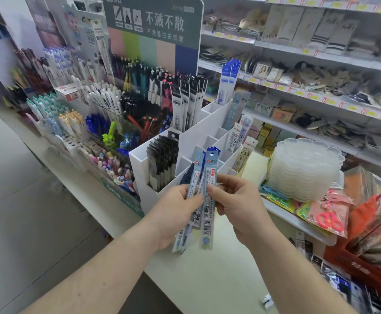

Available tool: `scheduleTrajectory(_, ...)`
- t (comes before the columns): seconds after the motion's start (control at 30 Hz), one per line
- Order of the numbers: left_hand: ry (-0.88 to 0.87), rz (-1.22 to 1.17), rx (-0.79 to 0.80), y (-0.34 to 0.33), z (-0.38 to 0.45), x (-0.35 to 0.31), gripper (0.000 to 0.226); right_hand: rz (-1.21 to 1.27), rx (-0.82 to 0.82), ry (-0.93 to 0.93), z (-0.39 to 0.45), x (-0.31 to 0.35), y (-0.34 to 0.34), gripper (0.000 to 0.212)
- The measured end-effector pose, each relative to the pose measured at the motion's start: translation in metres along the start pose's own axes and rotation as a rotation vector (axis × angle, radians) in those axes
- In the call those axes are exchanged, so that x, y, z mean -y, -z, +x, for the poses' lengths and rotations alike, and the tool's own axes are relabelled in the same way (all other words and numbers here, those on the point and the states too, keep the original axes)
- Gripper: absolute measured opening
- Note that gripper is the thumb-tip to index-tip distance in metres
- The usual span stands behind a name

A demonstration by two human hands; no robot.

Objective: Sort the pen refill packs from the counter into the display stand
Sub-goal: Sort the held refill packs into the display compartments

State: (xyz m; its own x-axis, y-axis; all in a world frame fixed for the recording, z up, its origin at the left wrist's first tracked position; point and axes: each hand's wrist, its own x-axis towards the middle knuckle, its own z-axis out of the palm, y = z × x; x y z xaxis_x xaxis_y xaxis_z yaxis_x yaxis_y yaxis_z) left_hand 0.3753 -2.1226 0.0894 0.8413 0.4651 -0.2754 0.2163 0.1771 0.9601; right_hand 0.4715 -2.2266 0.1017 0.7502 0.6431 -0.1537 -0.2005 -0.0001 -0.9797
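While the left hand (176, 214) is gripping a fan of refill packs (193, 196), the right hand (237, 207) is pinching one pack (208, 200) before the white display stand (198, 134).

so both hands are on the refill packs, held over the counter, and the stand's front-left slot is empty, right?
Not quite: in the head view the display stand's front-left slot holds black packs. The rest stands: left hand and right hand hold refill packs over the counter.

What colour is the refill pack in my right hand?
Pale blue refill pack, white label, in the right hand; head view.
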Motion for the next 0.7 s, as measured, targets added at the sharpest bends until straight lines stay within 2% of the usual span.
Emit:
scheduleTrajectory(0.07,-0.014,0.033,-0.024,-0.001,-0.002,0.0,0.023,0.02,-0.042,0.01,0.002,-0.004,0.001,0.015)
scheduleTrajectory(0.17,0.002,0.004,-0.093,-0.003,-0.002,-0.004,0.025,0.04,-0.076,0.023,0.003,-0.007,0.004,0.004)
scheduleTrajectory(0.33,0.023,0.13,-0.152,-0.007,-0.001,-0.004,0.022,0.118,0.029,-0.114,0.003,-0.01,0.007,0.013)
scheduleTrajectory(0.47,-0.216,0.601,-0.193,-0.003,-0.005,-0.003,0.012,0.164,0.052,-0.253,0.004,-0.013,0.01,0.014)
scheduleTrajectory(0.5,-0.239,0.654,-0.175,-0.002,-0.008,-0.004,0.012,0.17,0.043,-0.278,0.004,-0.015,0.009,0.017)
scheduleTrajectory(0.57,-0.196,0.603,-0.114,-0.003,-0.01,-0.006,0.022,0.188,0.025,-0.316,0.003,-0.016,0.009,0.036)
scheduleTrajectory(0.63,-0.093,0.431,-0.095,-0.005,-0.009,-0.008,0.03,0.205,0.036,-0.329,0.001,-0.014,0.009,0.049)
scheduleTrajectory(0.7,0.004,0.318,-0.083,-0.004,-0.009,-0.01,0.03,0.22,0.063,-0.307,-0.002,-0.011,0.009,0.034)
